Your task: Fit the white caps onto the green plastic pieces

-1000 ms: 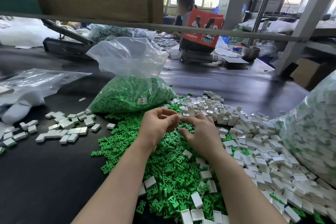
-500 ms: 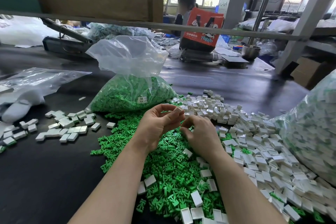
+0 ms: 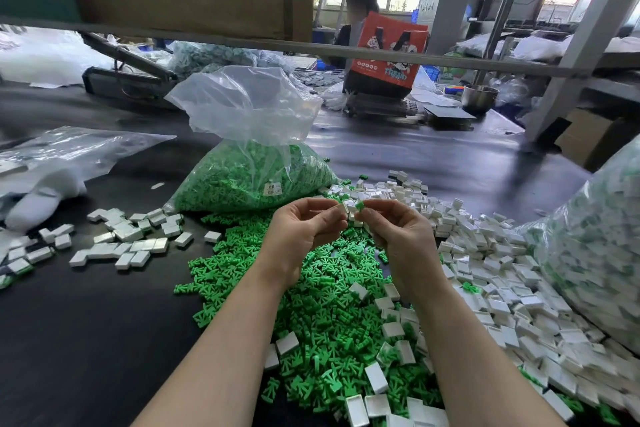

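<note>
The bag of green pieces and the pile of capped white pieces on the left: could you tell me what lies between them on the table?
In the head view, only bare dark table lies between the bag and the capped pieces.

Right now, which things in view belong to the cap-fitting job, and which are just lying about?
In the job:
- white cap, pinched by the left hand
- green piece, pinched by the right hand
- loose green pieces
- loose white caps
- bag of green pieces

Lying about:
- red bag
- metal bowl
- empty plastic bag
- cardboard box
</note>
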`<state>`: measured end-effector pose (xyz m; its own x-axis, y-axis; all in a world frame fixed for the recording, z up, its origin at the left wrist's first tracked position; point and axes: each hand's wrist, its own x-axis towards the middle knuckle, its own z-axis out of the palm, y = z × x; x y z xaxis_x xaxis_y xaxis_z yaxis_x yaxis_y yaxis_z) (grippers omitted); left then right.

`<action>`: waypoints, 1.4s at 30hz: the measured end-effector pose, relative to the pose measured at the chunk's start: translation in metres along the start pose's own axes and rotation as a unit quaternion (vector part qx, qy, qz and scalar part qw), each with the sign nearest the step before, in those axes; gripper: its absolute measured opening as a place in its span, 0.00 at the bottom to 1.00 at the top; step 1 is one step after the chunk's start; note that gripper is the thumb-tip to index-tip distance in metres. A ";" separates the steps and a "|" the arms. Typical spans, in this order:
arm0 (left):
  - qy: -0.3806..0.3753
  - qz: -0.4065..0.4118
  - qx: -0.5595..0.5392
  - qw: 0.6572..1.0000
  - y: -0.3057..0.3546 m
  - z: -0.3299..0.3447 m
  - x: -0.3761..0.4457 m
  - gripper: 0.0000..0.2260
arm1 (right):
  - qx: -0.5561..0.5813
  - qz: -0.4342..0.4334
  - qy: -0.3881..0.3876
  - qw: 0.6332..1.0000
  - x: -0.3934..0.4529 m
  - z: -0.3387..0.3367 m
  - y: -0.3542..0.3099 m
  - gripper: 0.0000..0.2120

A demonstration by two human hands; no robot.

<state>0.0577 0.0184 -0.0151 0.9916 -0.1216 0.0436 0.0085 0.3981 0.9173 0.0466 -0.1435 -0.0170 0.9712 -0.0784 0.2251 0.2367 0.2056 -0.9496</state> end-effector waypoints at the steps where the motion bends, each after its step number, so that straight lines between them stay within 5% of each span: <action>1: -0.001 0.002 0.007 1.000 0.000 0.000 0.000 0.15 | 0.002 -0.002 0.000 1.000 0.000 0.001 0.000 0.05; 23: 0.012 0.063 0.129 0.990 -0.004 0.000 -0.001 0.03 | -0.131 -0.051 -0.023 0.990 0.002 0.000 0.007 0.03; 36: 0.006 0.077 0.195 0.978 -0.004 -0.003 -0.001 0.02 | -0.127 0.045 -0.017 0.991 0.002 -0.004 0.008 0.10; 42: 0.008 0.071 0.215 0.974 -0.004 -0.005 0.001 0.03 | -0.163 0.025 -0.031 0.986 0.002 -0.003 0.009 0.06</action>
<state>0.0588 0.0213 -0.0206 0.9808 -0.0765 0.1792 -0.1803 -0.0079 0.9836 0.0502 -0.1450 -0.0256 0.9837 -0.0138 0.1794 0.1766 -0.1178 -0.9772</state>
